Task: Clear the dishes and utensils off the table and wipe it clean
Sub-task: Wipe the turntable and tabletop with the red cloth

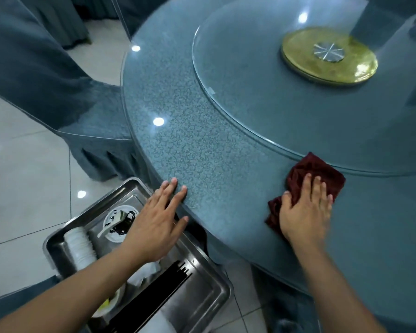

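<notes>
Pressing a dark red cloth [315, 179] flat on the round blue worktop [202, 140], right of centre in the frame.

The right hand [305, 207] lies on the cloth with fingers straight and spread; the left hand [159, 219], fingers also straight, rests its fingertips on the worktop edge. At lower left, a steel tray [209, 284] holds stacked white bowls [79, 246], a soiled plate [118, 222] and black chopsticks [154, 296].

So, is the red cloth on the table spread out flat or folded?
Folded, it seems. The red cloth lies as a thick, small pad under the right hand on the table, with layered edges by the wrist.
</notes>
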Available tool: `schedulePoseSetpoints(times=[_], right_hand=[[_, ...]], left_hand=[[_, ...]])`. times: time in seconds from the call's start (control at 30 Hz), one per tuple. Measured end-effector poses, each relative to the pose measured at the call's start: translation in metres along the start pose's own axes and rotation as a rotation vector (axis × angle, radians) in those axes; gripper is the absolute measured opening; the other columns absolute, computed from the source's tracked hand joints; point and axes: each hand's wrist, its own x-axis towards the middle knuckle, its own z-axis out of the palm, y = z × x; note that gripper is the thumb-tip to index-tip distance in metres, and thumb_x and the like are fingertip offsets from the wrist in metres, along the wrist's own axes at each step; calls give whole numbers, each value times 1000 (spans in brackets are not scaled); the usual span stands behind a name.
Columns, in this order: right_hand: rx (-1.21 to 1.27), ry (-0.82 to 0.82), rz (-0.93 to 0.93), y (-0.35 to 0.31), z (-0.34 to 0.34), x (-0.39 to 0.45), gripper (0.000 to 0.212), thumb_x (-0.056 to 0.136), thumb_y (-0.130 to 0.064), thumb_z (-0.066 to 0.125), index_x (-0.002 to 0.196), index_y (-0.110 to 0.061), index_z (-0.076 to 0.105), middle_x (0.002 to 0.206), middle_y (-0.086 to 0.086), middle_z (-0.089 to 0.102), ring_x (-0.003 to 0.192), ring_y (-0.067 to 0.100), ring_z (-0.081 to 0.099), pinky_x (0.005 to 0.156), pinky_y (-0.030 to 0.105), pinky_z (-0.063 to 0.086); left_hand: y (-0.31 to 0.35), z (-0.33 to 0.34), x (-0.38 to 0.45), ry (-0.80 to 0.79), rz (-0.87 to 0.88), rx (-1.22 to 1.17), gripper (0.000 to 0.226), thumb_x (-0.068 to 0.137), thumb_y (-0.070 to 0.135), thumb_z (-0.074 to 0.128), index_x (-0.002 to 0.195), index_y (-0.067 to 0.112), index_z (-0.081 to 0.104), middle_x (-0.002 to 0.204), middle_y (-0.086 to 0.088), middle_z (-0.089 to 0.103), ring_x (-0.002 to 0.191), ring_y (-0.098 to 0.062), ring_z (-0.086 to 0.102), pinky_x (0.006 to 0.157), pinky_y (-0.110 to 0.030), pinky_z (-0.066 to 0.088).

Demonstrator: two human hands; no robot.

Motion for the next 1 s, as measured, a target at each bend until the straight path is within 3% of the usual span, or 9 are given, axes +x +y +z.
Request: schedulePoseSetpoints(times=[0.23, 0.37, 0.47, 0.6, 0.7, 0.8, 0.9, 1.0], right_hand=[[28, -1, 15, -19, 9, -2, 78, 86, -41, 31, 157, -9, 26, 163, 15, 25, 152, 29, 21, 125, 45, 6], [25, -1, -70, -57, 16, -15, 76, 87, -41, 30, 156, -10, 30, 162, 14, 29, 150, 29, 24, 125, 45, 9], [31, -43, -152, -109, 26, -28, 77, 87, -44, 23, 156, -11, 30, 162, 13, 28, 151, 28, 23, 125, 45, 9], [51, -55, -181, -169, 37, -47, 80, 85, -47, 19, 156, -13, 32, 162, 12, 29, 151, 27, 23, 125, 44, 9], [36, -62, -157, -190, 43, -57, 81, 85, -49, 14, 158, -16, 27, 164, 9, 24, 153, 24, 18, 126, 42, 5], [9, -47, -144, -192, 46, -59, 81, 84, -50, 12, 159, -20, 24, 166, 5, 20, 154, 20, 14, 126, 39, 3], [-7, -32, -95, -193, 46, -59, 78, 86, -49, 15, 158, -22, 26, 166, 2, 20, 154, 16, 13, 126, 37, 4], [4, -4, -19, -198, 45, -58, 69, 92, -45, 26, 157, -22, 29, 165, 2, 22, 153, 16, 14, 126, 34, 1]], left_hand=[[-2, -7, 1, -51, 25, 48, 80, 92, 69, 9, 162, 32, 0, 169, 4, -14, 155, -12, -17, 123, -29, -11], [-9, -18, 3, -99, 80, 76, 79, 92, 69, 9, 162, 35, -3, 169, 4, -14, 155, -11, -16, 127, -35, -5], [-21, -26, 5, -109, 127, 48, 72, 95, 62, 17, 162, 37, 10, 170, 7, 1, 156, -13, 0, 128, -38, 6], [-45, -40, 25, 5, 162, 85, 63, 96, 49, 24, 155, 28, 34, 164, -3, 29, 150, -24, 28, 123, -42, 25], [-84, -59, 57, 29, 157, 161, 58, 104, 46, 29, 159, 29, 22, 167, -9, 16, 153, -30, 18, 124, -43, 18], [-124, -76, 82, -44, 145, 235, 62, 106, 48, 29, 162, 33, 6, 170, -14, 2, 157, -32, 5, 126, -44, 11], [-148, -82, 90, -163, 215, 281, 68, 105, 53, 27, 161, 37, -9, 169, -16, -10, 157, -31, -5, 126, -44, 5], [-157, -83, 93, -169, 266, 271, 70, 104, 56, 25, 159, 38, -14, 168, -15, -15, 156, -30, -11, 126, -43, 0]])
